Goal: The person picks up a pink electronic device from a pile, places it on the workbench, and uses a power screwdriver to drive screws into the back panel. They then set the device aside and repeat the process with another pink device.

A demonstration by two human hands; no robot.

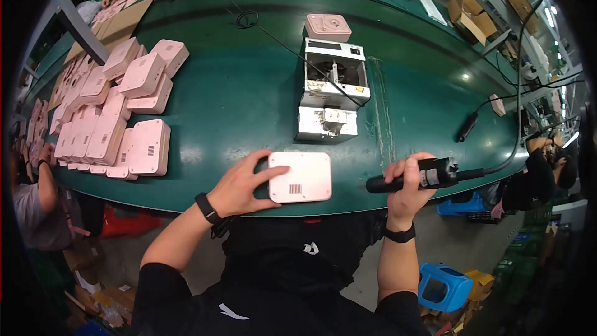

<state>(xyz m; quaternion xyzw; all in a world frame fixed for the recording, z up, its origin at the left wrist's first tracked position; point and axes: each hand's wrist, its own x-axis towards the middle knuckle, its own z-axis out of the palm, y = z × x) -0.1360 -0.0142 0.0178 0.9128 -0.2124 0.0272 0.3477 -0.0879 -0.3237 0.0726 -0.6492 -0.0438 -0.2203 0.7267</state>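
Note:
My left hand [249, 180] grips the left side of a pale pink box-shaped device [305, 177], its thumb and fingers at the edges and one finger lying across the top. The device rests on the green table near its front edge, with a small slotted vent and corner holes facing up. To the right, my right hand [407, 180] is wrapped round a black corded electric screwdriver [438, 174], held roughly level with its dark end pointing left toward the device. That tip is slightly blurred and apart from the device.
A white screw feeder [333, 121] stands beyond the device, with another pink device [328, 27] behind it. Many pink devices are piled [115, 109] at the left. A black handheld tool [467, 127] lies at the right, its cord rising. Other people work at both sides and across the table.

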